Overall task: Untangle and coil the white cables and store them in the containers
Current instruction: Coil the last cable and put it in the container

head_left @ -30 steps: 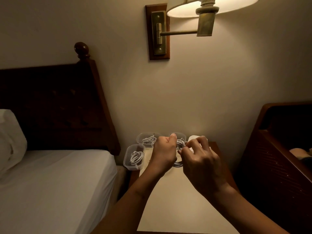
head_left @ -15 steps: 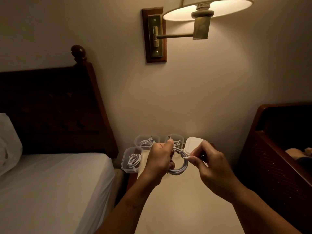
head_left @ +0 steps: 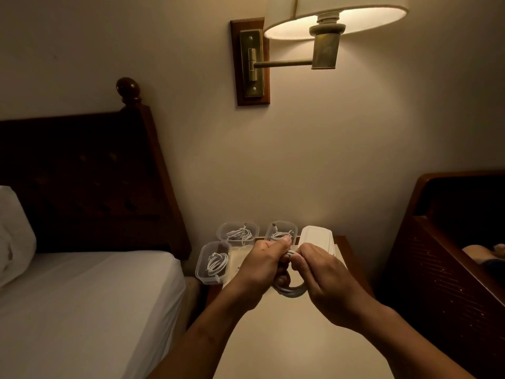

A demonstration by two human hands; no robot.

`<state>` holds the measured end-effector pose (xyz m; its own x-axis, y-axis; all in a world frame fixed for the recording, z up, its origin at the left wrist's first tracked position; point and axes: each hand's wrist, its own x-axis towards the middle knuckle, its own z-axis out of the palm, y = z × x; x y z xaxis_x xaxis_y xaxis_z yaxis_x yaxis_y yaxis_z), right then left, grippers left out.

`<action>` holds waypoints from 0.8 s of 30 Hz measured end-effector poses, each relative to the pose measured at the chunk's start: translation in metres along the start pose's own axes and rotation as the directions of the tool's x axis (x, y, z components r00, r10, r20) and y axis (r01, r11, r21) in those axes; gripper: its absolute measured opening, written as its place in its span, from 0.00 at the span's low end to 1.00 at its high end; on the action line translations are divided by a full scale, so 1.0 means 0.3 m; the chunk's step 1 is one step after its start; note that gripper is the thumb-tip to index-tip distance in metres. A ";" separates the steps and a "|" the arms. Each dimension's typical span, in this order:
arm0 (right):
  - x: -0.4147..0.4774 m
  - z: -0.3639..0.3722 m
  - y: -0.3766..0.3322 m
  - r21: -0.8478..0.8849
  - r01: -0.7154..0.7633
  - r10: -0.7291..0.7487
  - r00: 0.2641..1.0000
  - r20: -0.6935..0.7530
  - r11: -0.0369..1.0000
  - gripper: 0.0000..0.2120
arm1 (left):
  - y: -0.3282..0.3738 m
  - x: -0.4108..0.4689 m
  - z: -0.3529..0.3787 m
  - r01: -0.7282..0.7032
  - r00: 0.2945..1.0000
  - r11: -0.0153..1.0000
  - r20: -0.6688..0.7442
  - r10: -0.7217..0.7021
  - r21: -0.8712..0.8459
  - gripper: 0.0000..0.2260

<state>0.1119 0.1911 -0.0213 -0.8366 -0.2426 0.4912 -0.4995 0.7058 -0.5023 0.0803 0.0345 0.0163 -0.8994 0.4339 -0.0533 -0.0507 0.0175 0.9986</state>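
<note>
Bedside table — both hands pinching coiled cable

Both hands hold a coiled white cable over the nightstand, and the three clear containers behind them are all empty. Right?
Not quite. The head view shows the containers each already hold a cable. The rest stands: left hand and right hand hold the coiled cable.

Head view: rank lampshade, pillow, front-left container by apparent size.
1. Lampshade, cut off by the frame's top.
2. Pillow, also cropped at the left edge; close to the lampshade, so unsure.
3. Front-left container, clearly smallest.
</note>
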 end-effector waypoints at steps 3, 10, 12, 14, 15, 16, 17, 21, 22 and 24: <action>0.014 -0.023 0.000 0.100 0.001 -0.005 0.999 0.039 0.995 0.13 | 0.006 -0.008 -0.018 0.024 0.997 1.000 0.068 -0.025 0.016 0.24; 0.011 -0.035 0.024 0.194 -0.031 0.043 0.997 -0.056 0.981 0.11 | -0.031 -0.039 -0.062 0.096 0.985 0.988 0.156 -0.077 -0.121 0.17; 0.011 -0.036 0.035 0.134 0.003 0.012 0.993 -0.114 0.991 0.11 | -0.046 -0.043 -0.085 0.060 0.991 0.995 0.128 -0.050 -0.077 0.18; 0.009 -0.037 0.045 -0.009 0.056 -0.057 0.985 -0.163 0.998 0.11 | -0.048 -0.053 -0.108 0.001 0.991 0.995 0.133 -0.014 0.101 0.15; 0.007 -0.039 0.052 -0.095 0.066 -0.081 0.981 -0.173 0.993 0.12 | -0.049 -0.056 -0.119 -0.027 0.992 0.978 0.129 0.000 0.205 0.11; 0.006 -0.040 0.060 -0.176 0.061 -0.093 0.980 -0.179 0.982 0.12 | -0.048 -0.057 -0.128 -0.039 0.993 0.953 0.115 0.004 0.300 0.08; 0.005 -0.042 0.068 -0.242 0.051 -0.097 0.978 -0.182 0.969 0.13 | -0.045 -0.057 -0.136 -0.041 0.995 0.923 0.096 0.005 0.383 0.07; 0.005 -0.036 0.072 -0.426 0.051 -0.146 0.970 -0.195 0.903 0.15 | -0.003 -0.058 -0.163 -0.010 1.000 0.784 0.020 -0.003 0.620 0.06; 0.006 -0.032 0.065 -0.450 0.062 -0.168 0.965 -0.200 0.891 0.15 | 0.014 -0.057 -0.172 0.014 1.000 0.797 0.002 -0.019 0.604 0.06; 0.011 -0.024 0.052 -0.484 0.058 -0.183 0.959 -0.216 0.873 0.15 | 0.048 -0.056 -0.189 0.100 0.995 0.906 -0.020 -0.101 0.412 0.06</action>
<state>0.1029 0.2060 -0.0223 -0.6623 -0.2183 0.7167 -0.3759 0.9243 -0.0658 0.0699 -0.0236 0.0312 -0.8980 0.4122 -0.1536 0.0432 0.4301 0.9017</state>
